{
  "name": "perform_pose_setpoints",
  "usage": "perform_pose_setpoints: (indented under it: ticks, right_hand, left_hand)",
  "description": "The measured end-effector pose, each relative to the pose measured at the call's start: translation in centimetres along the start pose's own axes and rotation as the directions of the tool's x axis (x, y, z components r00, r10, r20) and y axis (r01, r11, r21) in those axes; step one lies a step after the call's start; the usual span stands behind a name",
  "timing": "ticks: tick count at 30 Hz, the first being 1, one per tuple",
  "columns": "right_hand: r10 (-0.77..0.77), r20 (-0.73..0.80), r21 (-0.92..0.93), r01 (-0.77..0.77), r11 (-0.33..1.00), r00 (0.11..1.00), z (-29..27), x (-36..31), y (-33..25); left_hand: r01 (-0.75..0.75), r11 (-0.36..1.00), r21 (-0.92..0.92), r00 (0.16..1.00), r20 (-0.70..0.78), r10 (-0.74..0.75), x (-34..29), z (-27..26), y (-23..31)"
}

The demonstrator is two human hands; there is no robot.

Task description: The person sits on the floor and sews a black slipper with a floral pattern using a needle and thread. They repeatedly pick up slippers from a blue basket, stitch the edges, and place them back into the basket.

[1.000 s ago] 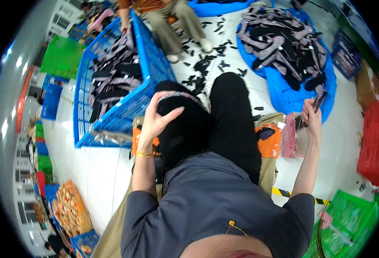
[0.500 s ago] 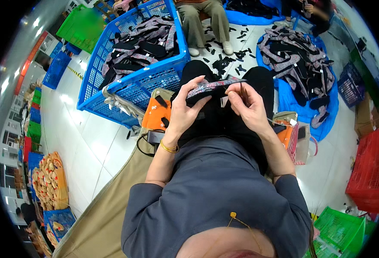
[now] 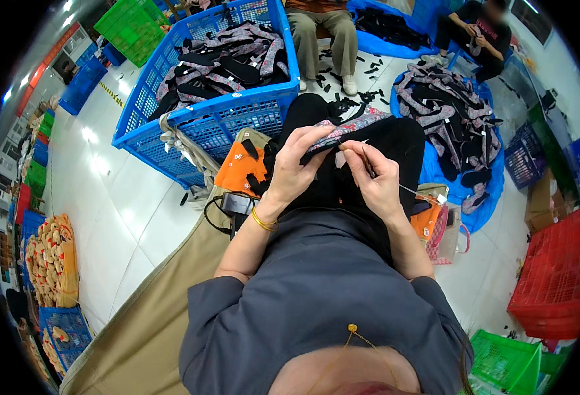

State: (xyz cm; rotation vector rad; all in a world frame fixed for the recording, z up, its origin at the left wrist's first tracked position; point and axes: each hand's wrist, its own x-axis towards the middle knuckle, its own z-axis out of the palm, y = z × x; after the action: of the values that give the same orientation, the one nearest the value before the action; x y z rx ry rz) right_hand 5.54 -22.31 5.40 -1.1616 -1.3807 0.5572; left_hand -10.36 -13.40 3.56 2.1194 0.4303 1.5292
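Note:
Over my lap, my left hand grips a long fabric piece with a grey-and-pink floral face and a black side. Its fingers lie on top and the thumb is underneath. My right hand is closed around a thin, dark, pointed tool, which looks like tweezers or thread snips. The fingertips of that hand meet the fabric's near edge, where a small white tag hangs down. Whether the tool's tips touch the fabric is too small to tell.
A large blue crate full of similar pieces stands ahead left. More are heaped on a blue sheet to the right. Orange pouches flank my legs. Black scraps litter the floor, and two people sit opposite. Red crates stand at right.
My right hand has moved in against the fabric's near edge. The fabric has turned, showing more of its floral face. The view has shifted slightly, bringing the far-right person further in.

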Motion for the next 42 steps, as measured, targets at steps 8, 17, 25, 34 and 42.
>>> perform_pose_setpoints:
  ticks: [8,17,25,34,42]
  right_hand:
    - [-0.101,-0.029,-0.022,0.100,0.995,0.994,0.0,-0.2,-0.2]
    - [-0.034,0.050,-0.109,0.039,0.993,0.998,-1.1,-0.3,-0.7]
    - [0.037,0.027,-0.140,-0.033,0.990,0.999,-1.2,-0.8,-0.2]
    - [0.052,-0.075,-0.162,-0.063,0.985,0.996,-0.6,-0.8,0.6]
    - [-0.126,-0.165,-0.269,0.078,0.960,0.978,0.8,-2.5,0.2]
  left_hand:
    - [0.033,0.999,0.035,0.999,0.009,-0.034,-0.1,0.1,0.4]
    - [-0.129,0.964,0.231,0.992,0.019,0.128,-0.2,0.3,-0.5]
    - [-0.200,0.907,0.372,0.979,0.043,0.199,-0.7,0.7,-1.2]
    - [-0.224,0.885,0.409,0.974,0.057,0.221,-1.0,1.7,-0.9]
    - [-0.068,0.980,0.185,0.998,0.008,0.068,-1.7,2.1,1.8]
